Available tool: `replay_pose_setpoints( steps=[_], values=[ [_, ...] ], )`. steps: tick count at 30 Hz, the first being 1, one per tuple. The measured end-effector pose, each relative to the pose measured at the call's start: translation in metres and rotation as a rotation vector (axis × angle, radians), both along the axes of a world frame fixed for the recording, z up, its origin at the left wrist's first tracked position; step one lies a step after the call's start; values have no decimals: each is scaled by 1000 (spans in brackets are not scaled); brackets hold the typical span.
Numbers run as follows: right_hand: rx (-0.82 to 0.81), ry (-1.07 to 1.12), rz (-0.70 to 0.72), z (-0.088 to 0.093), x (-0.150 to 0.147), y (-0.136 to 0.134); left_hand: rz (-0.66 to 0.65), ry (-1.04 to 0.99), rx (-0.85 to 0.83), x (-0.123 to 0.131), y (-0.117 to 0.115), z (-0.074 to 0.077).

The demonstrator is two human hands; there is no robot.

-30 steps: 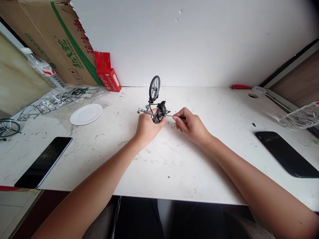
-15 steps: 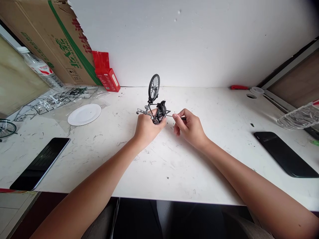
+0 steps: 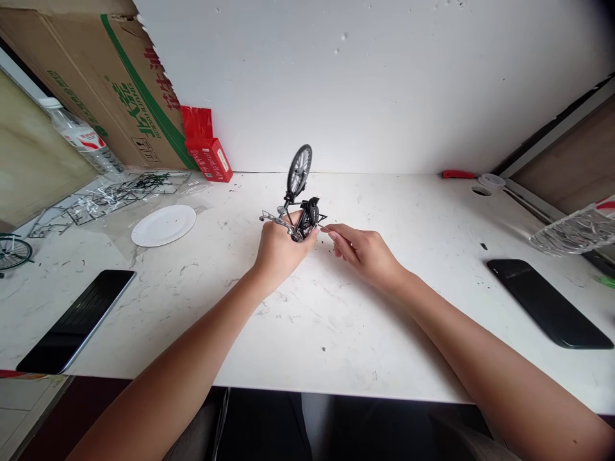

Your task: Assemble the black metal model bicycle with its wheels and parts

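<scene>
A small black model bicycle [image 3: 299, 171] is held above the table, one wheel pointing up and its silver handlebar to the left. My left hand [image 3: 281, 248] is closed around its lower part, which the fingers partly hide. On the right, my right hand [image 3: 362, 251] pinches a thin metal tool [image 3: 325, 228], whose tip reaches the bicycle beside my left thumb. Most of the tool's handle is hidden in the right hand.
On the left are a phone [image 3: 77, 320], a white paper plate [image 3: 164, 225], plastic part frames [image 3: 113, 198], a bottle [image 3: 84, 141] and a red box [image 3: 214, 160]. A black case [image 3: 548, 304] and red cutter [image 3: 459, 174] lie right.
My right hand has moved slightly left and turned, its fingers now nearer the bicycle and my left thumb. The view has shifted a little. My left hand keeps its hold.
</scene>
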State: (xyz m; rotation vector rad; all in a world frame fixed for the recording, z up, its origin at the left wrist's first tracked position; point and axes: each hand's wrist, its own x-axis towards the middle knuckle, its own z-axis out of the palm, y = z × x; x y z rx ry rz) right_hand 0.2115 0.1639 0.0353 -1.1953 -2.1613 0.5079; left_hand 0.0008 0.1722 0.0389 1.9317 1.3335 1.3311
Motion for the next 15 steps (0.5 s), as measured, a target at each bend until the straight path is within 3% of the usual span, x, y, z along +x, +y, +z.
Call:
replay_pose_setpoints(
  steps=[5,15],
  values=[
    [-121,81,-29,1,-4,-4,0,19,-15,-1,3,-7],
    [-684,518,-33,6,-13,-8,-23,104,-20,-1,6,-18]
  ],
)
